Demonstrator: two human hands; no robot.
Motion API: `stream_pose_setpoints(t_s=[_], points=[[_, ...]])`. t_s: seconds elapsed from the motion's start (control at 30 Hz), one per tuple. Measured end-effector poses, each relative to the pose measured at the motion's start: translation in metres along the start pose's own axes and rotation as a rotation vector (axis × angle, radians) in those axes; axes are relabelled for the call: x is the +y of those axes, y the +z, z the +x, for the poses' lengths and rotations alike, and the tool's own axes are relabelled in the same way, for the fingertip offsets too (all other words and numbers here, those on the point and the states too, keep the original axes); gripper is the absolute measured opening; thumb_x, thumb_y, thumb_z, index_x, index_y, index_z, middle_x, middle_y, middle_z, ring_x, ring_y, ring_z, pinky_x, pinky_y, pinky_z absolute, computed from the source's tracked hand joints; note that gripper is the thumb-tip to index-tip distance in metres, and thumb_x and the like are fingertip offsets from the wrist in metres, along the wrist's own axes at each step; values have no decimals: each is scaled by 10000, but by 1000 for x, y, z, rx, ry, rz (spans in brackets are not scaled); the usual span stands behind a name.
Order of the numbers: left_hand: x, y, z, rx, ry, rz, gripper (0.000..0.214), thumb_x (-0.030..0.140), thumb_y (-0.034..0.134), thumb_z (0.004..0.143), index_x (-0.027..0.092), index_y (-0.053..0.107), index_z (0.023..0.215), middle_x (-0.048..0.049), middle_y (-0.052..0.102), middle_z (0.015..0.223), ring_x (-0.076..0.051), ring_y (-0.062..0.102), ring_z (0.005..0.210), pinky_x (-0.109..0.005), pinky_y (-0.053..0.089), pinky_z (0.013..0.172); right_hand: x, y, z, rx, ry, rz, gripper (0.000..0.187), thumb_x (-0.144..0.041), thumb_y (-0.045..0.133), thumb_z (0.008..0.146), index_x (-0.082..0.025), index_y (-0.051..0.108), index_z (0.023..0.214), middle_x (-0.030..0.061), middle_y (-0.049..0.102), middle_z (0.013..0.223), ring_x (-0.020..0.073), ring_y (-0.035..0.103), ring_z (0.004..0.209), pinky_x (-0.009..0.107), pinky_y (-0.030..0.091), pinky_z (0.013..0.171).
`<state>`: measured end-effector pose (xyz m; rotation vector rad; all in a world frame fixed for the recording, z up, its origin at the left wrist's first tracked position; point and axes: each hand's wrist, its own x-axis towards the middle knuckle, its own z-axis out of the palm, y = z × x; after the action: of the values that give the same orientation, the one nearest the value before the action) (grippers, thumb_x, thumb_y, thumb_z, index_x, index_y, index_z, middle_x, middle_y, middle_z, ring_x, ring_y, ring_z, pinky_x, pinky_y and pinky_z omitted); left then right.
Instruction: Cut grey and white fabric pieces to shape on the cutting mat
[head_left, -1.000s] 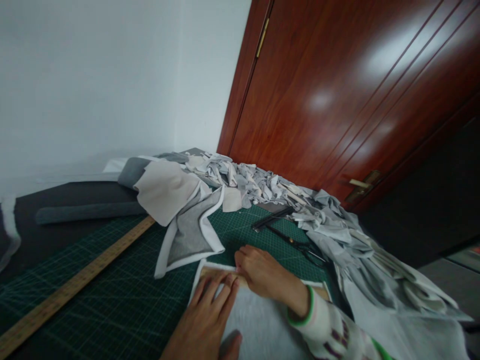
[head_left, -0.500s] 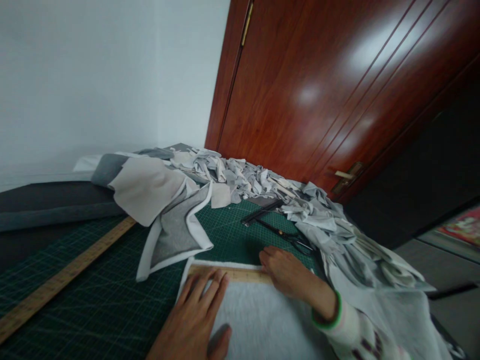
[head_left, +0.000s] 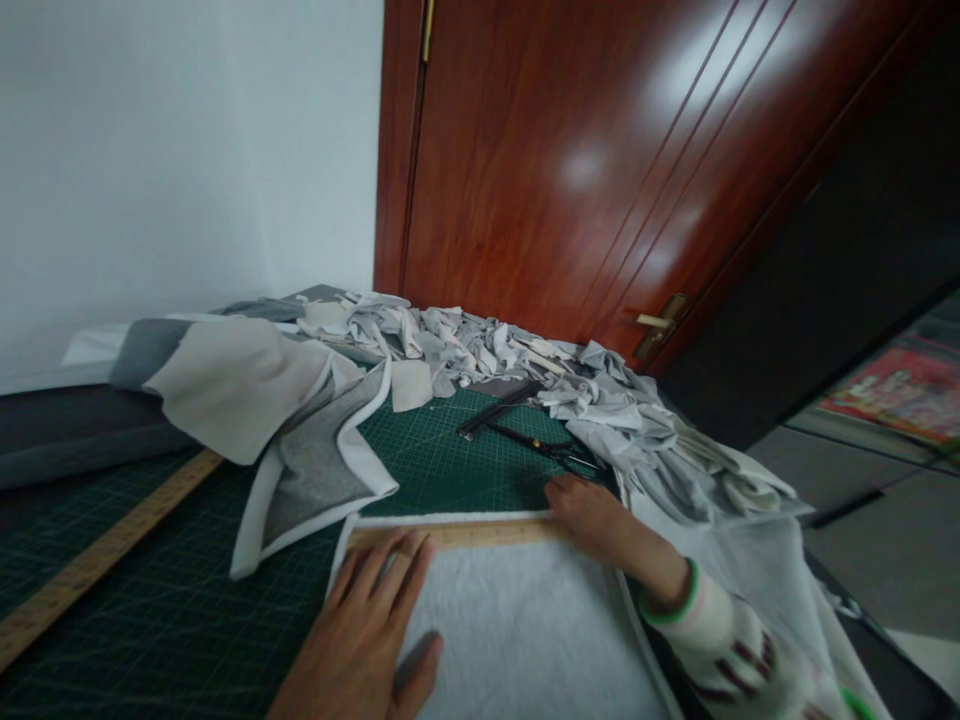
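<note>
A light grey fabric panel [head_left: 517, 620] with white edges lies on the green cutting mat [head_left: 465, 470]. Across its far edge rests a short wooden ruler [head_left: 480, 533]. My left hand [head_left: 367, 620] is spread flat over the ruler's left end and the fabric, fingertips on the wood. At the ruler's right end my right hand [head_left: 589, 515] is closed, its fingers curled together near the panel's far edge. What those fingers hold, if anything, is hidden. Just beyond that hand lie black-handled scissors [head_left: 551, 450].
A long wooden ruler [head_left: 112, 550] crosses the mat at left. Beside it, folded grey and white fabric pieces [head_left: 315, 480] are heaped. A dark strip [head_left: 499, 408] lies behind the scissors. Fabric scraps [head_left: 487, 345] pile along the back and right, before a wooden door [head_left: 540, 190].
My right hand has slid right along the ruler toward the panel's right corner. My left hand stays pressed on the ruler. The camera view has turned slightly to the right.
</note>
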<state>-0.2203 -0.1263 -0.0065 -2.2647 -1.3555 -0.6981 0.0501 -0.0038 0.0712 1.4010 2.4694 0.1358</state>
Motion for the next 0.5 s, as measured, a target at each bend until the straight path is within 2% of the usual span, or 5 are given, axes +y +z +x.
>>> stream_pose_setpoints(t_s=[0.2, 0.5], points=[[-1, 2, -3, -25, 7, 25, 634, 422, 611, 855, 122, 508, 1404, -100, 665, 1335, -298, 592, 1193, -419, 444, 986, 21, 13, -7, -12, 67, -3, 307, -2, 418, 901, -43, 665, 1078, 225, 699, 1108, 303, 679, 1073, 394, 532, 920], [-4, 6, -7, -9, 37, 74, 660, 443, 643, 820, 110, 541, 1380, -98, 684, 1308, -291, 598, 1179, -397, 441, 976, 42, 24, -16, -13, 149, -7, 338, -18, 391, 921, -42, 672, 1107, 209, 706, 1117, 303, 677, 1094, 385, 529, 941]])
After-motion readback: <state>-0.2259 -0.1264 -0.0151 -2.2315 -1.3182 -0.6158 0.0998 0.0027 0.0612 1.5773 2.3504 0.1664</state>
